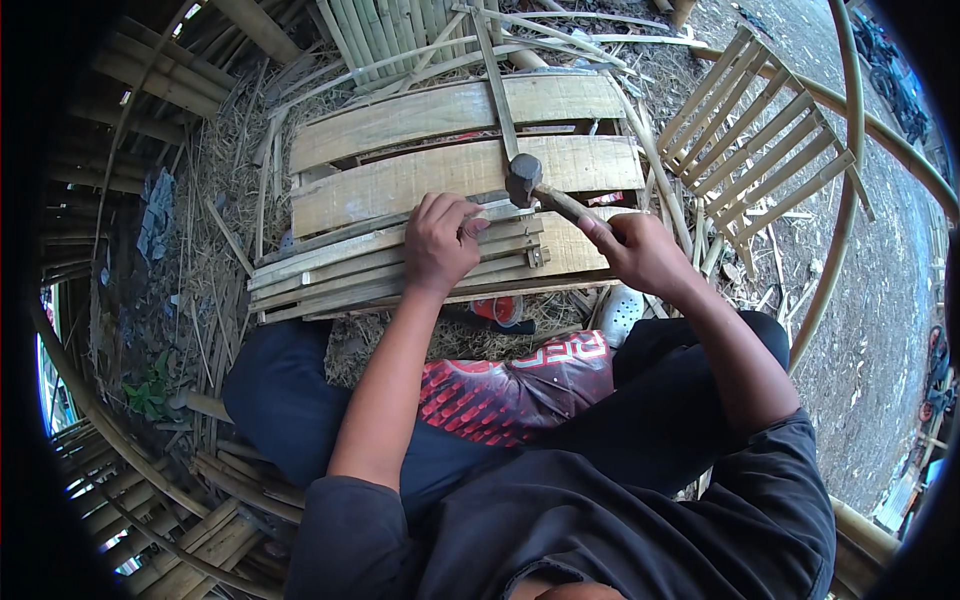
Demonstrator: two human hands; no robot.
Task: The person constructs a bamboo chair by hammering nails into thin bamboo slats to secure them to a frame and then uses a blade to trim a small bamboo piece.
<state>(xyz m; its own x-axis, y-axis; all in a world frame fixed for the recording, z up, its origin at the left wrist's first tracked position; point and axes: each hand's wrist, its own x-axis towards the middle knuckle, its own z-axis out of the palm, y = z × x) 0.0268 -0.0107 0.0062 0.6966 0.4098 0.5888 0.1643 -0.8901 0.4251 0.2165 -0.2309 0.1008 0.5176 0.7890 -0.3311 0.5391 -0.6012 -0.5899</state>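
Note:
My right hand point(640, 250) is wrapped round the wooden handle of a hammer point(524, 180). The dark metal head hangs over the ends of several narrow bamboo slats point(350, 265), just right of my left hand point(440, 240). That hand rests on the slats with its fingers curled and the thumb drawn toward the forefinger. Whatever is pinched there, if anything, is too small to make out. Beneath the slats stands a low bench of wide wooden planks point(400, 190). A small notched end piece point(538, 257) sits at the slats' right end.
A long thin strip point(495, 80) crosses the planks from the far side. To the right leans a slatted bamboo frame point(760, 130). Bamboo poles stand upright point(395, 35) at the back. A red container point(497, 308) and a white clog point(622, 315) are below the bench's near edge.

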